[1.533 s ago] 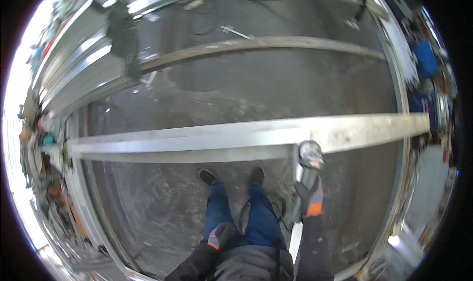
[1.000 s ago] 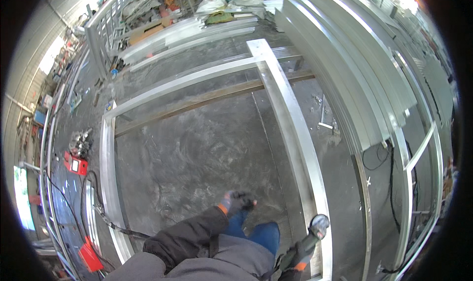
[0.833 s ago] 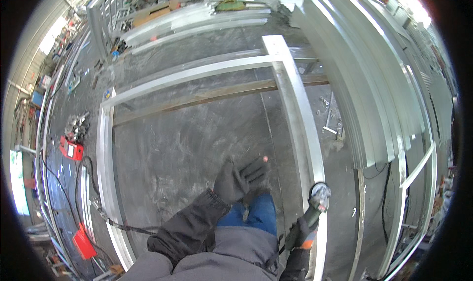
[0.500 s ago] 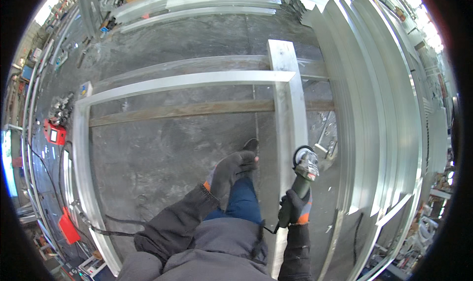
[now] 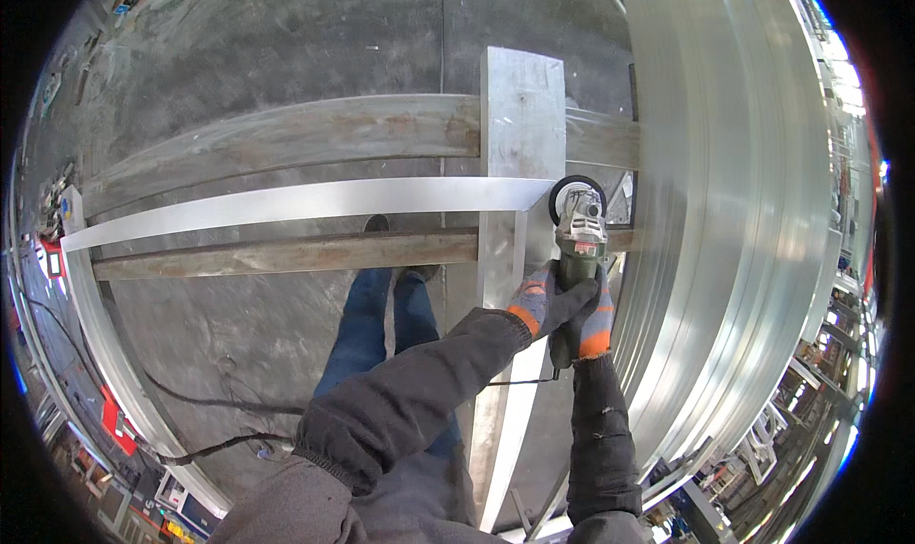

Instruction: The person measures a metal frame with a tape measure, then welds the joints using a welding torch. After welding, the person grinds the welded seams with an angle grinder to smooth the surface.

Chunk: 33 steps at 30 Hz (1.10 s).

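Observation:
Both my gloved hands are wrapped round the dark green body of an angle grinder (image 5: 579,234). My left hand (image 5: 550,299) comes across from the left and grips the body just behind its silver head. My right hand (image 5: 593,320) holds it further back, near the cord end. The grinder's round disc, black at the rim, is beside the mitred corner where a pale metal frame bar (image 5: 362,197) meets the upright bar (image 5: 500,382). Whether the disc touches the metal I cannot tell. A wide metal beam (image 5: 522,115) lies beneath that corner.
Long silver metal profiles (image 5: 724,210) are stacked close on my right. Two worn crossbars (image 5: 286,256) run under the frame. Black cables (image 5: 229,406) trail over the floor at left, near a red box (image 5: 118,420). My feet stand inside the frame.
My left hand has moved right and taken hold of the grinder. The grinder has moved forward to the frame's corner. My view has shifted, and I stand closer to the corner.

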Each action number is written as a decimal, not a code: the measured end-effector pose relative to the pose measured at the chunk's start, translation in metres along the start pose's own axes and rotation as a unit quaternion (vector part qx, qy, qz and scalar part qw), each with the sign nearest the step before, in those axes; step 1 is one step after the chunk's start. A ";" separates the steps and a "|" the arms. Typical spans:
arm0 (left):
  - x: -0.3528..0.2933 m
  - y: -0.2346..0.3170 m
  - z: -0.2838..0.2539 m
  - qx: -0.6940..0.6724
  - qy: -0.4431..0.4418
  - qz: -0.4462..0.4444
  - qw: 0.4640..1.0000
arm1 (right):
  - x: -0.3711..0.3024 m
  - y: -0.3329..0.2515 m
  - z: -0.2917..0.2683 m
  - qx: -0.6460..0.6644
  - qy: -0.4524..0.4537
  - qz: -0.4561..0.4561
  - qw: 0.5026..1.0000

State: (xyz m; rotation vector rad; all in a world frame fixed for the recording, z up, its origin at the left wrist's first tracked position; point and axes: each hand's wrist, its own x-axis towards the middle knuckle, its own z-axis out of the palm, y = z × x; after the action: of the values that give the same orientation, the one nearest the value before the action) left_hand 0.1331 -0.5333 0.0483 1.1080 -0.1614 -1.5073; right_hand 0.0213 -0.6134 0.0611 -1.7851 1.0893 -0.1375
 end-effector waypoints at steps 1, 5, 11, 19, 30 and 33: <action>0.006 -0.003 0.002 -0.021 0.013 0.016 1.000 | 0.002 0.000 0.000 -0.027 -0.016 -0.026 0.999; 0.013 -0.017 -0.001 -0.008 0.057 0.066 0.996 | 0.005 -0.006 0.002 -0.096 -0.017 0.009 0.995; 0.001 -0.023 -0.001 0.023 0.064 0.041 0.997 | -0.002 -0.015 0.003 -0.037 -0.062 0.041 0.997; 0.006 -0.016 -0.003 0.017 0.040 0.047 0.998 | -0.002 -0.012 0.002 -0.060 -0.053 0.017 0.997; 0.006 -0.019 -0.004 -0.005 0.030 0.031 0.999 | 0.000 -0.020 0.000 -0.072 -0.051 0.014 0.996; 0.005 -0.020 -0.004 -0.016 0.046 0.069 0.996 | 0.000 -0.020 0.000 -0.071 -0.059 0.014 0.996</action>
State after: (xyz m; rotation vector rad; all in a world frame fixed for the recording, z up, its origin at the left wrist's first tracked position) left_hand 0.1226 -0.5296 0.0305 1.1156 -0.1454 -1.3300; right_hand 0.0332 -0.6116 0.0765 -1.8787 1.0617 0.0642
